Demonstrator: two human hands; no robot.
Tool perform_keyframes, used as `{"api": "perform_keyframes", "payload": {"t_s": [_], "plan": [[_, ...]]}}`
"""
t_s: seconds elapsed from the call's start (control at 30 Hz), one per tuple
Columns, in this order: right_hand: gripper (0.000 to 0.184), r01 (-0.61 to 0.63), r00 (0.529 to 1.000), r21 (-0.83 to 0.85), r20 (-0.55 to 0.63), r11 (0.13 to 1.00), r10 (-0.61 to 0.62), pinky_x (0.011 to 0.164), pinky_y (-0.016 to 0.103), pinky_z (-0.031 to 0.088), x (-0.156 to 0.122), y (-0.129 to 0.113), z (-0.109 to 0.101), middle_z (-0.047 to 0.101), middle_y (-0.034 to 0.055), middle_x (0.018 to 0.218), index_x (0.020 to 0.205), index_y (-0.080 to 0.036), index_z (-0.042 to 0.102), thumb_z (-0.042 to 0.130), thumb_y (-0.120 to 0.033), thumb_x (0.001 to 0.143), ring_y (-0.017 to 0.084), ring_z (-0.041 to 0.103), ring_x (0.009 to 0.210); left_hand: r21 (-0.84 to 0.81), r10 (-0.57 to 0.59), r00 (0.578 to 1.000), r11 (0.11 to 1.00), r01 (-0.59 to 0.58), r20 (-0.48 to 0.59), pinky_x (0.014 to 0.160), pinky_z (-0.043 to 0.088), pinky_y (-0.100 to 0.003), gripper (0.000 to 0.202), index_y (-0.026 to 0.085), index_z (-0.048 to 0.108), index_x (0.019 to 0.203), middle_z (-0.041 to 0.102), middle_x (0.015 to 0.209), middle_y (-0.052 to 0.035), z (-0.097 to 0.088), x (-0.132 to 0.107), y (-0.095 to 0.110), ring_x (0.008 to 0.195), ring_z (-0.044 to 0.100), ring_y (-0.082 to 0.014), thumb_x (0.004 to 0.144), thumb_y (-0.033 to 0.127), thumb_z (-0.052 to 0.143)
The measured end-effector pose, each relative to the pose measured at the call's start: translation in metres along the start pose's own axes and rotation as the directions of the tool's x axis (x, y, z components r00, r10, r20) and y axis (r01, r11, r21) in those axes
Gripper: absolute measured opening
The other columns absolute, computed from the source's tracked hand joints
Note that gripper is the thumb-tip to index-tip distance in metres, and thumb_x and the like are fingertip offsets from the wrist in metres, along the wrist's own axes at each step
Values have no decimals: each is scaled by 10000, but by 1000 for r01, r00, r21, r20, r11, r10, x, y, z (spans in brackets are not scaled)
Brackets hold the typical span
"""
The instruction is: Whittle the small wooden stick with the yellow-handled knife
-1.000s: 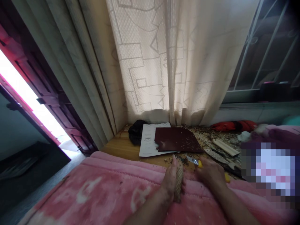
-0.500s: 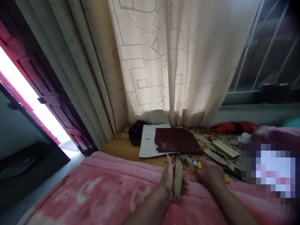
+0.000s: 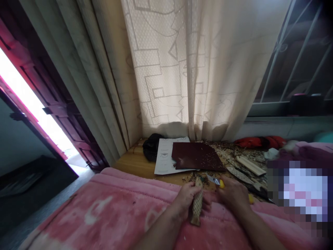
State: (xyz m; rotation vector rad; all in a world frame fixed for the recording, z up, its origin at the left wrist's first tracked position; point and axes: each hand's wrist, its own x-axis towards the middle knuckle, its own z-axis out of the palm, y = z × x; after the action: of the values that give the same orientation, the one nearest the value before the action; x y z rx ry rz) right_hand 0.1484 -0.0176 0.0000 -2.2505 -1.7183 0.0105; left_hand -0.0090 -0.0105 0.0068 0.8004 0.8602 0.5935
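1. The fingers of the left hand (image 3: 187, 194) are curled around a carved wooden fish (image 3: 197, 205), clenching it against the palm. The fish stands nearly upright and tilts slightly, with its narrow end up and its lower end just above a pink quilted blanket (image 3: 104, 211).
2. The fish is pale wood, slim and tapered, with a crosshatched scale pattern cut into its surface.
3. The fingers of the right hand (image 3: 231, 195) are closed around a utility knife (image 3: 213, 180). Its short, bright steel blade points left toward the fish, and its glossy yellow handle (image 3: 222, 184) shows on both sides of the grip.
4. Both forearms reach in from the bottom of the view and angle toward each other, with the hands close together above the blanket's edge.
5. Beyond the hands, a wooden bench (image 3: 135, 164) carries a dark maroon sheet of sandpaper (image 3: 197, 156) lying on white printed paper (image 3: 163, 161).
6. Curled wood shavings (image 3: 230, 152) are scattered to the right, around a flat pale wooden strip (image 3: 251, 165) and a second carved fish (image 3: 239, 174).
7. A crumpled black bag (image 3: 152, 147) and a red cloth (image 3: 260, 141) lie along the far edge, below a patterned cream curtain (image 3: 166, 69).
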Motion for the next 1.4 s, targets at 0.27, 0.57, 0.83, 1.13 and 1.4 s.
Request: {"api": "perform_keyframes", "payload": {"t_s": [0.27, 0.57, 0.83, 1.13, 1.4], "plan": [[162, -6, 1000, 2, -5, 1000, 6, 537, 237, 245, 0, 0, 1, 599, 24, 674, 653, -214, 525, 394, -303, 684, 145, 516, 646, -66, -124, 989, 989, 129, 75, 492, 419, -291, 379, 94, 451, 778, 576, 602, -122, -13, 5, 0, 532, 559, -196, 652, 431, 334], [165, 5, 1000, 12, -23, 1000, -5, 534, 239, 239, 0, 2, 3, 593, 23, 655, 640, -211, 519, 388, -300, 682, 145, 512, 633, 43, 19, 997, 999, -22, 72, 431, 419, -301, 272, 160, 381, 853, 576, 594, -59, -9, 1, 3, 503, 564, -204, 637, 293, 478], [171, 18, 999, 23, -40, 1000, -17, 524, 239, 228, -1, 3, 5, 591, 15, 645, 614, -213, 512, 385, -304, 684, 145, 508, 623, 53, 104, 994, 993, -105, 37, 413, 414, -259, 298, 145, 384, 846, 538, 557, -25, -8, 3, 3, 462, 554, -176, 635, 308, 515], [153, 45, 998, 9, -50, 999, -44, 512, 233, 213, -2, 2, 4, 588, 17, 624, 615, -211, 523, 407, -291, 675, 138, 501, 598, 28, 101, 995, 994, -102, 21, 417, 414, -265, 272, 151, 393, 834, 505, 534, 0, -9, 4, 3, 478, 561, -191, 634, 294, 511], [136, 78, 995, 36, -62, 996, -76, 511, 224, 215, -1, 2, 5, 580, 10, 602, 616, -213, 525, 422, -285, 667, 131, 495, 586, 95, 122, 992, 988, -124, 24, 362, 355, -190, 291, 145, 408, 832, 513, 532, 0, -10, 3, 2, 381, 475, -96, 642, 344, 502]]}}
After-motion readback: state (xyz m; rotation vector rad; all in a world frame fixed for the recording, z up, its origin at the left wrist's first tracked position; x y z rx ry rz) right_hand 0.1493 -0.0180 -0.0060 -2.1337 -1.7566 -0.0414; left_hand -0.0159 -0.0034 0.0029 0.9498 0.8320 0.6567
